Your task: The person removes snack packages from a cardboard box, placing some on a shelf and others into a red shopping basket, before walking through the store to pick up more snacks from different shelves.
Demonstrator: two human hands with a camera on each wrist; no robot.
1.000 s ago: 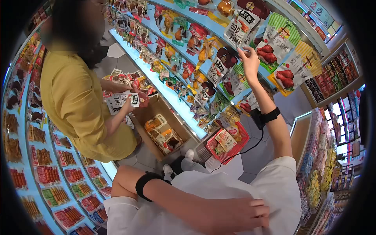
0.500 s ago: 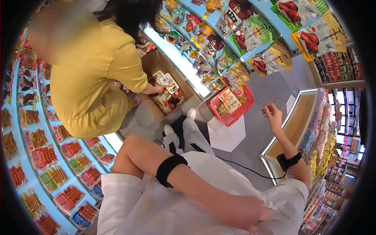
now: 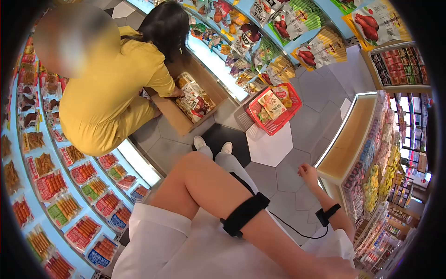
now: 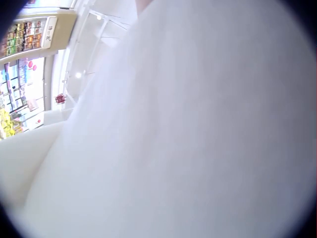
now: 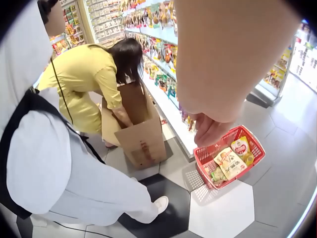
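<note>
Our right hand [image 3: 306, 174] lowered, loosely curled, holding nothing, red basket [image 3: 280, 124] ahead, well apart, left hand [image 3: 334, 269] blurred, hold unclear

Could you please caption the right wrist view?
A person in yellow reaches into a cardboard box near a red basket.

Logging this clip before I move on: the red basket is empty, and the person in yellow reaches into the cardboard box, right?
The red basket isn't empty: the right wrist view shows packets in it. The person in yellow does reach into the cardboard box.
</note>
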